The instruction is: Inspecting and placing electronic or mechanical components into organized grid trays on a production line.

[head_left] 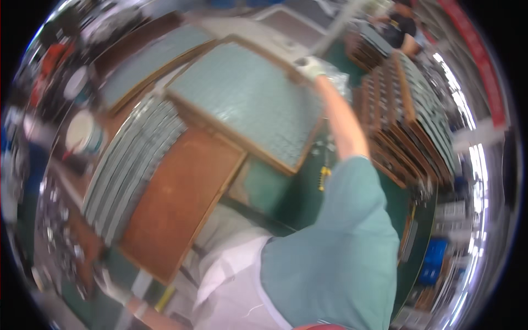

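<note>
My right arm stretches far forward, and my white-gloved right hand [311,67] is closed over the far right rim of a wood-framed tray [250,147]. A grey-green sheet of small pieces [242,93] lies in that tray, which sits tilted across the tray below. At the lower left hangs my gloved left hand [113,289], fingers apart and blurred, holding nothing I can see. It is nearest to the corner of a brown board with a wooden edge [179,190]. A row of grey strips [132,168] lies along that board's left side.
Another framed tray [154,60] lies at the far left. White tubs [83,132] and loose metal parts [63,236] are on the left. Stacked brown and grey-green trays [404,121] stand at right, with a person [400,30] beyond. A blue crate [433,261] sits far right.
</note>
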Action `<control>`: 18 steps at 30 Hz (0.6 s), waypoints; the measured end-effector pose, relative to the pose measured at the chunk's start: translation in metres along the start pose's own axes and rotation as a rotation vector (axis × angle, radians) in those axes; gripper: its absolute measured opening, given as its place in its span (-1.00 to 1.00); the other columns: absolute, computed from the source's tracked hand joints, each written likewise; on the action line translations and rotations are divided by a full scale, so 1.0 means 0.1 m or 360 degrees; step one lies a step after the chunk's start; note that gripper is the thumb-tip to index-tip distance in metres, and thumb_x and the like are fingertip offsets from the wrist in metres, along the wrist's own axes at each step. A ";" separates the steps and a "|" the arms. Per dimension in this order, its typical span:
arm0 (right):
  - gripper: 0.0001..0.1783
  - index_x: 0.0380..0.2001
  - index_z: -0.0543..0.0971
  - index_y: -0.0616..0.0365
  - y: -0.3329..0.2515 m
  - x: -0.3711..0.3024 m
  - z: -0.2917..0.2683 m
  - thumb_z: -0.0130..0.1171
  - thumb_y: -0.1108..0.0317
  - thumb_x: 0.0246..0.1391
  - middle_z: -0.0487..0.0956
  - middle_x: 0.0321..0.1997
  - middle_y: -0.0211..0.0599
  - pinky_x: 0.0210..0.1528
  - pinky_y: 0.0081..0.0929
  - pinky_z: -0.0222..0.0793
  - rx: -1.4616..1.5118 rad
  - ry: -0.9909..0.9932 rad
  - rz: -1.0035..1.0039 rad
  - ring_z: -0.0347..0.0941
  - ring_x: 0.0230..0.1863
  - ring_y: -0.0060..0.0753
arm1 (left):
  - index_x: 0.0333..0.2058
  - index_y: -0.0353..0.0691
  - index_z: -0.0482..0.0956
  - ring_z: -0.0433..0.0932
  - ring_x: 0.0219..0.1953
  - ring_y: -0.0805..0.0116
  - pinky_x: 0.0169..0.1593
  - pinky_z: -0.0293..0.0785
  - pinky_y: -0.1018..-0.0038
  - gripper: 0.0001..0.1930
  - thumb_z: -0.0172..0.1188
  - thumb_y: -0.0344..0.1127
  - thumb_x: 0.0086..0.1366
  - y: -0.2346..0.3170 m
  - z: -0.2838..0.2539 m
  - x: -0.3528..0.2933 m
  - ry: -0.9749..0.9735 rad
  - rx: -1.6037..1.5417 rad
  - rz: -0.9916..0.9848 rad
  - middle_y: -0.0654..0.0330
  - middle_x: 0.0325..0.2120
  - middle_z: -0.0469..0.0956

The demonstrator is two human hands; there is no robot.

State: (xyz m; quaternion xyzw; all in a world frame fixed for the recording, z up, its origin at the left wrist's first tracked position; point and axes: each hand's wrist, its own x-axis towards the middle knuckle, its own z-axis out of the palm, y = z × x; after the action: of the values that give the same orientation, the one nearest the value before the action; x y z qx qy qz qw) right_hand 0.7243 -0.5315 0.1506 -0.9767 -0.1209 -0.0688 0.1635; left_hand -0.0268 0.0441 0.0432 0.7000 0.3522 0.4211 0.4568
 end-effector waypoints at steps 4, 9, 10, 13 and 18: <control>-0.61 -0.05 0.56 0.20 -0.82 -0.19 -0.07 0.28 0.35 0.01 0.58 -0.11 -0.30 -0.18 -0.57 0.40 0.0724 -0.0298 -0.0577 0.50 -0.20 -0.53 | 0.22 -0.46 0.27 0.42 0.18 0.13 0.27 0.23 0.32 -0.38 0.17 -0.42 0.19 1.32 1.02 -0.26 -0.0331 -0.0599 -0.0393 -0.06 0.14 0.42; -0.61 -0.09 0.56 0.26 -2.56 -1.63 0.24 0.31 0.40 -0.04 0.61 -0.15 -0.34 -0.05 -0.52 0.42 0.1276 -0.1189 -0.0641 0.50 -0.14 -0.51 | 0.22 -0.45 0.28 0.51 -0.01 0.31 0.07 0.42 0.48 -0.34 0.26 -0.38 0.15 1.35 1.97 -0.58 -0.0550 -0.1050 -0.0502 -0.02 0.11 0.45; -0.64 -0.11 0.57 0.26 -2.74 -1.83 0.38 0.30 0.43 -0.03 0.62 -0.18 -0.34 -0.01 -0.52 0.42 0.1470 -0.1266 -0.0619 0.51 -0.13 -0.51 | 0.22 -0.46 0.27 0.52 -0.01 0.29 0.09 0.41 0.45 -0.33 0.28 -0.34 0.17 1.36 2.07 -0.54 -0.0605 -0.1175 -0.0484 -0.01 0.10 0.46; -0.60 -0.07 0.53 0.29 -3.27 -2.44 0.67 0.30 0.56 -0.05 0.61 -0.04 -0.23 0.09 -0.44 0.43 0.1759 -0.1607 -0.0567 0.52 -0.01 -0.42 | 0.22 -0.45 0.27 0.53 -0.04 0.28 0.07 0.43 0.41 -0.37 0.24 -0.29 0.24 1.38 2.18 -0.61 -0.0452 -0.1736 -0.0636 0.02 0.05 0.48; -0.55 0.03 0.51 0.32 -3.63 -2.93 0.90 0.28 0.56 0.01 0.60 -0.01 -0.21 0.12 -0.42 0.42 0.2111 -0.2015 -0.0504 0.52 0.01 -0.36 | 0.20 -0.44 0.31 0.52 -0.05 0.35 0.03 0.43 0.47 -0.52 0.11 -0.36 0.36 1.26 2.20 -0.62 -0.0432 -0.1637 -0.0793 0.11 0.01 0.51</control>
State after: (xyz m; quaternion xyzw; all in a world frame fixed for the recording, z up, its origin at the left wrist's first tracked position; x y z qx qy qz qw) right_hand 0.3570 -0.2305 0.1252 -0.5112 -0.3341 0.5385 0.5805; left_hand 0.1624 -0.1273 0.0944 0.3320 0.1949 0.3244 0.8640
